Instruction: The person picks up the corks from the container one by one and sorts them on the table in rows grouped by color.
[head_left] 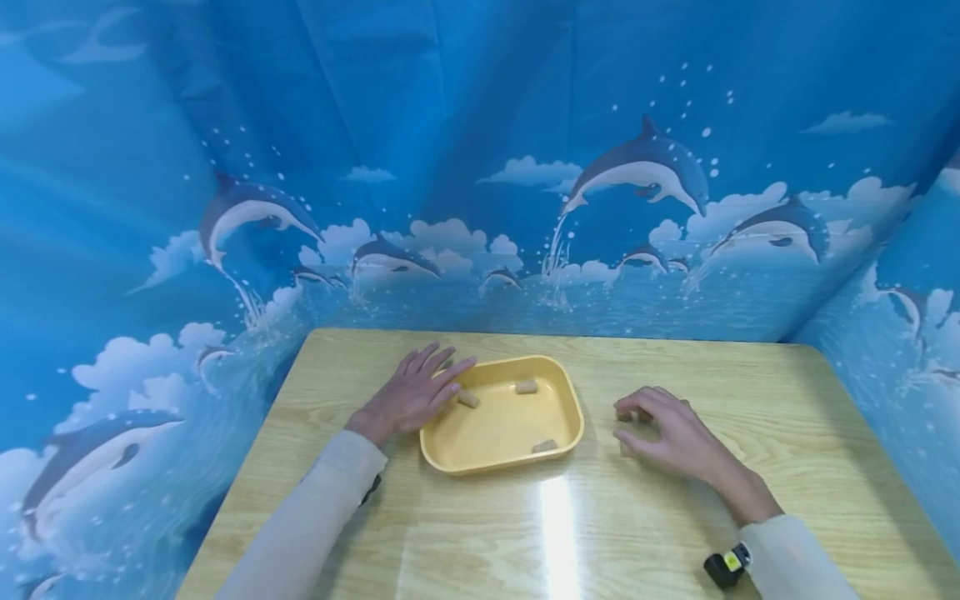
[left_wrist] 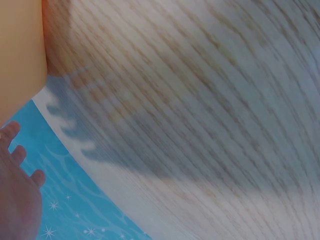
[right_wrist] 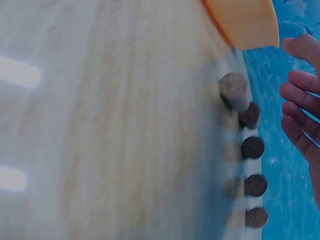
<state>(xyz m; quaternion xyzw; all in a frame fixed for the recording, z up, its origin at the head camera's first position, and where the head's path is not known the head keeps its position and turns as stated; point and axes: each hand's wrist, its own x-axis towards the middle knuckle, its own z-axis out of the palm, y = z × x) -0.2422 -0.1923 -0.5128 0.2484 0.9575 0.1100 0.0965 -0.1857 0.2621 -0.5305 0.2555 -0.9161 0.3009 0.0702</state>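
Worktop (head_left: pixel 472 533) with wood grain, enclosed by a blue dolphin-printed curtain (head_left: pixel 480 100); two bright reflections lie on its surface in the right wrist view. A yellow tray (head_left: pixel 491 429) stands near the middle, containing at least three short brown cylinders (head_left: pixel 526 386), well apart: one at the left, one toward the rear, one at the front right. Further upright cylinders (right_wrist: pixel 233 86) stand beyond the tray's right side, four of them in a row, the nearest one partly masking another. The right hand (head_left: pixel 667 437) screens most of this group from the head view. Its grip is relaxed, thumb and fingers apart, apparently holding nothing. The left hand (head_left: pixel 412 393) extends spread fingers over the tray's left rim, its grip likewise unclosed; contact cannot be determined.
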